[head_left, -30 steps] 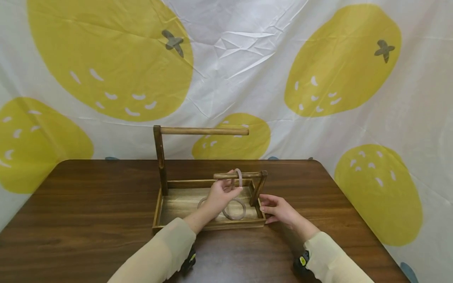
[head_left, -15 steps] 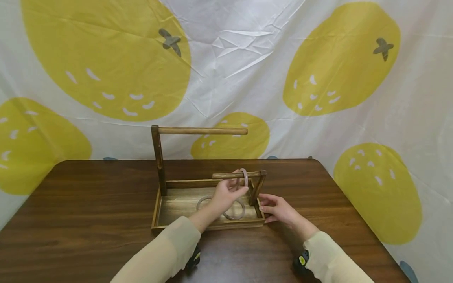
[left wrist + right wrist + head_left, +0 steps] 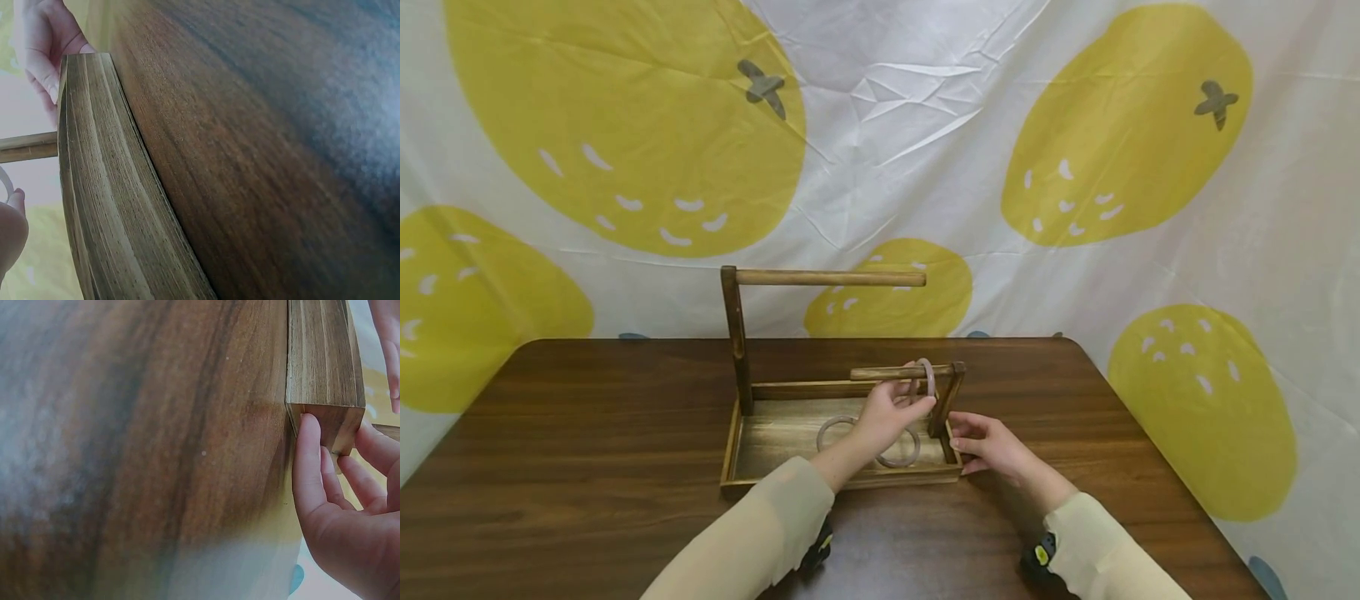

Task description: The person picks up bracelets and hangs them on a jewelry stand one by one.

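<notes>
Your left hand [image 3: 883,419] pinches a pale ring [image 3: 931,380] that circles the short bar [image 3: 874,373] near its post [image 3: 948,403]; your right hand [image 3: 997,447] has its fingers loosely spread against the right end of the tray [image 3: 917,477]. Your left arm partly hides two more rings [image 3: 820,433] in the tray, which sits on the surface [image 3: 587,433] before a fruit-print cloth [image 3: 917,42].

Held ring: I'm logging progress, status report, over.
Left hand pinching ring, looped around short bar. Right hand holding tray's end. Two more rings in tray. Post only obstruction seen.
</notes>
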`<state>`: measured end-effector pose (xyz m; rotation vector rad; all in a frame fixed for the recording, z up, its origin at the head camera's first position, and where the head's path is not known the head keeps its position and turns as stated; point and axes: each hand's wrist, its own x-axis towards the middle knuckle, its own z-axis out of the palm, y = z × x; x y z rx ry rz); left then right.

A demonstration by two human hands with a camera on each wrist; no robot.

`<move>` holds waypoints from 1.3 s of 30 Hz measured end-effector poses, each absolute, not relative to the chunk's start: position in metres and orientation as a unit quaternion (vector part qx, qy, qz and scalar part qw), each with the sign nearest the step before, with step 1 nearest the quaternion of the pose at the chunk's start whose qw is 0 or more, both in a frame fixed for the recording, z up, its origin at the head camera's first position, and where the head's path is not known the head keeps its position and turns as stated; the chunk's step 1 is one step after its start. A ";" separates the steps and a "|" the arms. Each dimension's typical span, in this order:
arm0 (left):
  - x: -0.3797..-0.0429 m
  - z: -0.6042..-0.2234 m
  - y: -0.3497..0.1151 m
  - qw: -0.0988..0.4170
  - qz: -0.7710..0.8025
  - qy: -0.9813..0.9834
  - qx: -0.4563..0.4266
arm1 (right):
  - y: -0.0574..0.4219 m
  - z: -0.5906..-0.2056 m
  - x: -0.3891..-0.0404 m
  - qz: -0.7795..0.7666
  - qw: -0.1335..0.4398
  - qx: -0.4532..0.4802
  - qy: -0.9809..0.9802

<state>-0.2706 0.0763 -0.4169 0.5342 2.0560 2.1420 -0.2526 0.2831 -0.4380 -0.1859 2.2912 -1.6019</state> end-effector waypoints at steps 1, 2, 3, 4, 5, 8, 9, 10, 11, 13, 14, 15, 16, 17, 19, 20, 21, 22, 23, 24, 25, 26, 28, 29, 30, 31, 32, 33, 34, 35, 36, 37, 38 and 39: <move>-0.271 -0.418 0.077 0.062 0.707 0.682 0.177 | 0.283 -0.438 -0.253 -0.563 0.169 -0.066 0.806; -0.271 -0.418 0.077 0.064 0.707 0.682 0.175 | 0.283 -0.438 -0.253 -0.563 0.169 -0.066 0.806; -0.272 -0.418 0.077 0.065 0.706 0.683 0.175 | 0.283 -0.438 -0.253 -0.563 0.169 -0.066 0.806; -0.272 -0.418 0.077 0.068 0.705 0.684 0.173 | 0.283 -0.438 -0.253 -0.563 0.169 -0.065 0.806; -0.272 -0.418 0.077 0.071 0.705 0.684 0.172 | 0.283 -0.438 -0.253 -0.563 0.169 -0.065 0.806; -0.272 -0.417 0.076 0.078 0.708 0.680 0.173 | 0.283 -0.439 -0.253 -0.565 0.170 -0.064 0.805; -0.272 -0.417 0.075 0.081 0.707 0.680 0.174 | 0.283 -0.439 -0.253 -0.566 0.170 -0.063 0.804; -0.272 -0.416 0.074 0.083 0.706 0.681 0.175 | 0.283 -0.439 -0.253 -0.566 0.170 -0.063 0.804; -0.272 -0.416 0.073 0.085 0.705 0.681 0.177 | 0.283 -0.439 -0.253 -0.567 0.170 -0.062 0.804; -0.272 -0.415 0.069 0.085 0.701 0.684 0.183 | 0.283 -0.440 -0.253 -0.568 0.168 -0.062 0.804; -0.272 -0.414 0.068 0.085 0.699 0.686 0.185 | 0.283 -0.440 -0.253 -0.568 0.167 -0.062 0.804; -0.272 -0.413 0.066 0.086 0.697 0.687 0.185 | 0.283 -0.440 -0.253 -0.568 0.166 -0.062 0.804; -0.272 -0.412 0.064 0.085 0.696 0.688 0.188 | 0.283 -0.440 -0.253 -0.568 0.166 -0.062 0.804; -0.272 -0.412 0.062 0.085 0.695 0.689 0.189 | 0.283 -0.440 -0.253 -0.568 0.165 -0.063 0.804; -0.272 -0.411 0.058 0.084 0.692 0.692 0.189 | 0.282 -0.440 -0.253 -0.567 0.164 -0.063 0.805; -0.272 -0.411 0.056 0.087 0.692 0.692 0.186 | 0.282 -0.440 -0.253 -0.566 0.164 -0.063 0.805; -0.273 -0.411 0.054 0.088 0.691 0.693 0.185 | 0.282 -0.440 -0.253 -0.566 0.164 -0.063 0.805; -0.273 -0.411 0.052 0.088 0.689 0.696 0.182 | 0.283 -0.439 -0.253 -0.566 0.164 -0.062 0.805; -0.274 -0.412 0.050 0.087 0.684 0.701 0.180 | 0.282 -0.439 -0.253 -0.566 0.164 -0.061 0.806; -0.275 -0.412 0.047 0.087 0.681 0.706 0.175 | 0.282 -0.439 -0.253 -0.566 0.164 -0.060 0.806; -0.275 -0.412 0.045 0.086 0.677 0.710 0.171 | 0.282 -0.440 -0.253 -0.567 0.164 -0.059 0.805; -0.275 -0.413 0.042 0.085 0.675 0.713 0.167 | 0.282 -0.440 -0.252 -0.567 0.164 -0.061 0.805; -0.277 -0.413 0.036 0.079 0.668 0.722 0.162 | 0.281 -0.440 -0.252 -0.568 0.164 -0.060 0.804; -0.277 -0.413 0.033 0.077 0.663 0.729 0.155 | 0.281 -0.439 -0.252 -0.568 0.164 -0.060 0.804; -0.277 -0.413 0.029 0.077 0.659 0.734 0.147 | 0.281 -0.439 -0.252 -0.569 0.164 -0.061 0.804; -0.277 -0.413 0.026 0.075 0.652 0.741 0.141 | 0.281 -0.439 -0.252 -0.569 0.164 -0.062 0.804; -0.278 -0.413 0.023 0.073 0.646 0.747 0.137 | 0.282 -0.438 -0.252 -0.568 0.164 -0.064 0.804; -0.278 -0.414 0.019 0.072 0.638 0.754 0.135 | 0.282 -0.438 -0.252 -0.568 0.165 -0.062 0.804; -0.278 -0.415 0.016 0.071 0.629 0.763 0.132 | 0.282 -0.438 -0.252 -0.568 0.165 -0.063 0.804; -0.278 -0.415 0.013 0.071 0.622 0.769 0.130 | 0.282 -0.438 -0.252 -0.567 0.166 -0.062 0.804; -0.278 -0.416 0.011 0.070 0.617 0.773 0.130 | 0.282 -0.438 -0.253 -0.567 0.167 -0.063 0.804; -0.278 -0.417 0.008 0.069 0.614 0.775 0.131 | 0.282 -0.438 -0.253 -0.567 0.167 -0.063 0.804; -0.278 -0.417 0.006 0.067 0.612 0.777 0.132 | 0.282 -0.438 -0.253 -0.567 0.167 -0.064 0.804; -0.277 -0.418 0.004 0.067 0.611 0.778 0.131 | 0.281 -0.439 -0.253 -0.568 0.167 -0.061 0.804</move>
